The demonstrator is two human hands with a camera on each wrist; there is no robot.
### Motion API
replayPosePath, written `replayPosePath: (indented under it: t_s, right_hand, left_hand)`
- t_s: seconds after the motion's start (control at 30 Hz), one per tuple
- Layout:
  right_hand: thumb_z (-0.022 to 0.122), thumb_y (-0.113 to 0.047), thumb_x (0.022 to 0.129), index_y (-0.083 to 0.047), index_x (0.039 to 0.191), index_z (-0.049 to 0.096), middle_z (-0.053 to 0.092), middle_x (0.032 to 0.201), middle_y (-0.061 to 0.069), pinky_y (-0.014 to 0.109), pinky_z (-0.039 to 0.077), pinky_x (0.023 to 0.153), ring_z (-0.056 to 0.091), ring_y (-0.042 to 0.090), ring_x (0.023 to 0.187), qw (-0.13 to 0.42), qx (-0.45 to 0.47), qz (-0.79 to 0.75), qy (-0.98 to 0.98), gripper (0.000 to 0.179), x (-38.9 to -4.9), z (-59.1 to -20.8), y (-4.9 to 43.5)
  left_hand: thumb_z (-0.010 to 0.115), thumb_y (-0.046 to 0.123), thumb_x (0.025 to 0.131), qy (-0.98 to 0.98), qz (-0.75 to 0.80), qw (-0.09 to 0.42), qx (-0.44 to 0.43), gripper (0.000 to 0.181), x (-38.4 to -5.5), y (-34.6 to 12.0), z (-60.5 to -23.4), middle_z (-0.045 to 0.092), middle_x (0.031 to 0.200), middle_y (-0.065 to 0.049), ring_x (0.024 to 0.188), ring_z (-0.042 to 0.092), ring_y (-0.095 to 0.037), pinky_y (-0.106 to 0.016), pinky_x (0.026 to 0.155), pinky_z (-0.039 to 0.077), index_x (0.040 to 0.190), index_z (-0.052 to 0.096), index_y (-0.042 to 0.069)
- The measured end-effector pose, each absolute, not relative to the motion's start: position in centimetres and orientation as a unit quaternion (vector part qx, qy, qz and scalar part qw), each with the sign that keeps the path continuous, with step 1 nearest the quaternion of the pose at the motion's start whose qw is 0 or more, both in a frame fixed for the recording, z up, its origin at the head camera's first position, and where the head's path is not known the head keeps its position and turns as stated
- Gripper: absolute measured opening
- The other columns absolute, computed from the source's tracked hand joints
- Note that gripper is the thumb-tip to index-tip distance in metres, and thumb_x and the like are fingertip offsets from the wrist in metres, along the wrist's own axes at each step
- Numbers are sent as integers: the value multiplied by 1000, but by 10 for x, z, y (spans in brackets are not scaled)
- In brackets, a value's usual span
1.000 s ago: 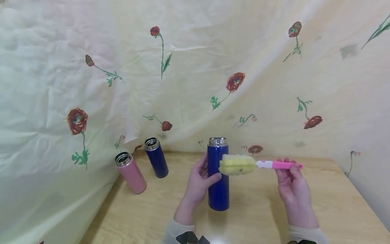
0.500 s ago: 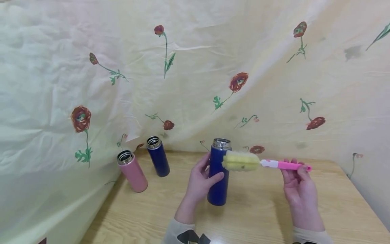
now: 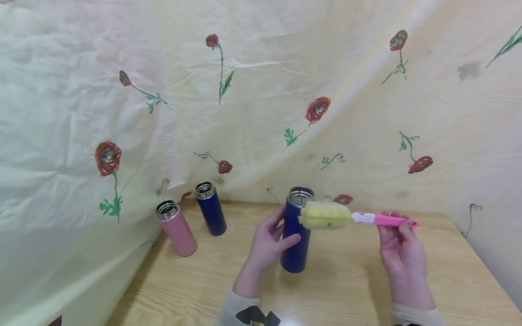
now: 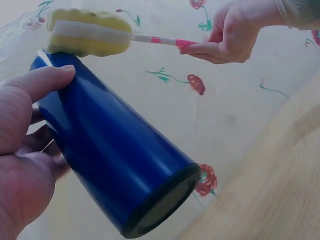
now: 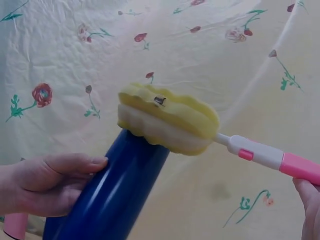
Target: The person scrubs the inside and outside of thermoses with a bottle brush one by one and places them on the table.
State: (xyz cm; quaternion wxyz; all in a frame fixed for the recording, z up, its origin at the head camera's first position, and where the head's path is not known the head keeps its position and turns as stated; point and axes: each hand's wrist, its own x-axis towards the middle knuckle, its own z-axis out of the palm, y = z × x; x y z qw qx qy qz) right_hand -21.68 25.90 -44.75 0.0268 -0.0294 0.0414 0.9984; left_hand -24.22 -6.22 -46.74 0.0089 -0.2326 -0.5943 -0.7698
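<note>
A tall blue bottle with a bare metal neck is gripped by my left hand, thumb across its front. In the left wrist view its base shows, raised and tilted. Level in front of its upper part is a sponge bottle brush, yellow and whitish at the head. My right hand pinches the brush's pink end between thumb and fingers. In the right wrist view the sponge head overlaps the bottle's top end and hides its mouth. Whether sponge and bottle touch, I cannot tell.
A pink bottle and a shorter blue bottle, both lidless, stand at the left of the wooden table. A flower-printed cloth hangs behind and along the left side.
The left hand has tilted the tall blue bottle, its top leaning right and its mouth showing more. The brush has shifted a little right with the right hand.
</note>
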Motion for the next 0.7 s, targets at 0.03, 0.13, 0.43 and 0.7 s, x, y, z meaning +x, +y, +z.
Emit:
replayPosePath:
  t_s: [0.03,0.13,0.43,0.7]
  right_hand:
    - [60,-7,106,-1,107,59,72,104,22,54,54,102,76,42,106,23,-26,998,43,6,-217,-448,258]
    - [59,-8,106,0,106,59,71,103,23,54,54,103,76,43,105,14,-24,998,50,8,-217,-448,256]
    - [60,-8,106,-1,107,58,71,104,21,52,54,104,75,41,106,23,-31,998,51,7,-216,-447,253]
    - [59,-10,108,-8,116,55,69,109,15,44,52,109,75,35,110,-5,-87,996,25,9,-220,-454,254]
  left_hand:
    - [83,2,90,-591,-769,7,-243,83,-242,-61,-468,54,155,-17,142,54,-30,-39,116,48,162,43,3]
    - [83,1,89,-583,-771,1,-258,85,-243,-58,-469,55,152,-17,138,56,-29,-39,114,50,163,41,3]
    - [82,-1,89,-571,-794,-19,-207,79,-244,-51,-471,56,153,-18,136,59,-34,-43,108,55,160,47,1]
    - [74,9,96,-570,-800,-26,-186,68,-244,-58,-468,62,145,-18,131,60,-25,-38,111,52,157,48,-3]
